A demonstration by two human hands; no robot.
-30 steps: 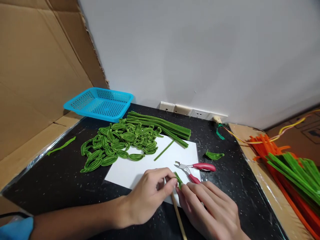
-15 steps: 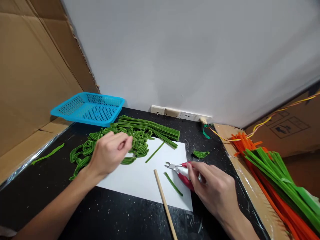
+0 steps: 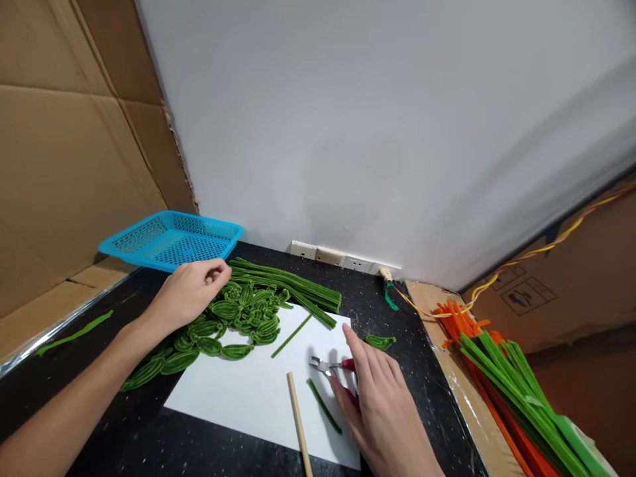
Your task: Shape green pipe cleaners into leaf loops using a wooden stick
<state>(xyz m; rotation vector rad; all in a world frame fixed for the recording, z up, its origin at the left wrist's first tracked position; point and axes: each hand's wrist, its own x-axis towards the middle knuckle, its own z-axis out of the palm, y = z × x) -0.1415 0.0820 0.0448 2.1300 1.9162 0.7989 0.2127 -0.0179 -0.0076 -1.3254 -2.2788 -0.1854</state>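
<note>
My left hand [image 3: 191, 291] is curled closed above the left part of a pile of green pipe-cleaner leaf shapes [image 3: 226, 310]; whatever its fingers may hold is hidden. Red-handled wire cutters [image 3: 322, 365] lie on the white paper [image 3: 233, 396], jaws pointing left. Over their handles is my right hand [image 3: 377, 391], index finger stretched forward and thumb apart, not gripped around them. Two short green pipe-cleaner pieces, one [image 3: 324, 405] near the cutters and one [image 3: 292, 336] farther back, rest on the paper. Between them and me lies a wooden stick [image 3: 298, 424].
A blue mesh basket [image 3: 186, 248] stands at the back left. Long green pipe cleaners [image 3: 293, 285] lie behind the pile. One leaf shape [image 3: 380, 342] sits right of the paper. Orange [image 3: 460, 324] and light green bundles [image 3: 517, 377] are on the right, near wall sockets [image 3: 342, 257].
My left hand has moved left and back over the pile. My right hand has loosened from the wire cutters, its index finger now extended. The view has tilted upward.
</note>
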